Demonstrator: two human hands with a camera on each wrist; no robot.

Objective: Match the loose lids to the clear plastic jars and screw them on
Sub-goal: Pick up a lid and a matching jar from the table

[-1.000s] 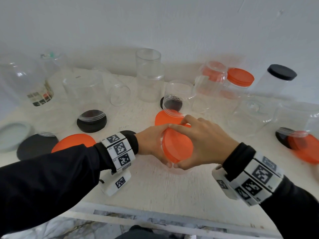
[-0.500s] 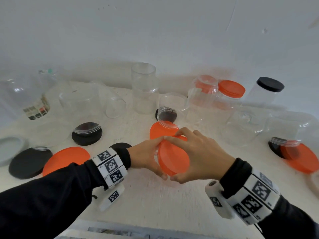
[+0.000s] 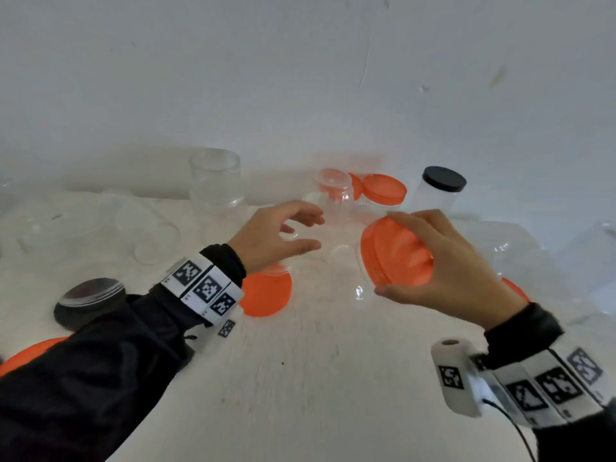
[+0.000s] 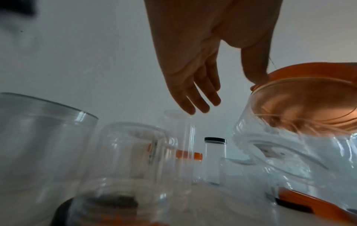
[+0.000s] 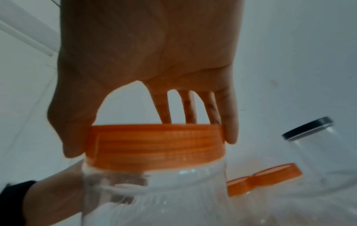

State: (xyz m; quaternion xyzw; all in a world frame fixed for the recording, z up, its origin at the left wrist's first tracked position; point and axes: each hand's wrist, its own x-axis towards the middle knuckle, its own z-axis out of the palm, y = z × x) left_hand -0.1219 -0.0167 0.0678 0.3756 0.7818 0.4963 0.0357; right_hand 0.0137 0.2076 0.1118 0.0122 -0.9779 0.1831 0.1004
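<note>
A clear plastic jar (image 3: 343, 268) with an orange lid (image 3: 400, 255) on its mouth hangs tilted above the table, base pointing left. My right hand (image 3: 386, 251) grips that orange lid (image 5: 154, 143) round its rim, thumb on one side and fingers on the other, with the jar (image 5: 154, 191) hanging below it. My left hand (image 3: 316, 232) is open with relaxed fingers, just left of the jar's base. I cannot tell whether it touches the jar. In the left wrist view the left hand (image 4: 228, 93) holds nothing and the lidded jar (image 4: 289, 152) is at the right.
A loose orange lid (image 3: 266, 291) lies under my left wrist. At the left a black lid (image 3: 90, 301) lies under a clear jar. Behind stand a tall open jar (image 3: 216, 181), an orange-lidded jar (image 3: 383, 191) and a black-lidded jar (image 3: 440, 191). More clear jars (image 3: 516, 255) crowd the right.
My left hand has let go of the lidded jar and opened. My right hand has carried the jar up and to the right by its lid. The head view has tilted upward.
</note>
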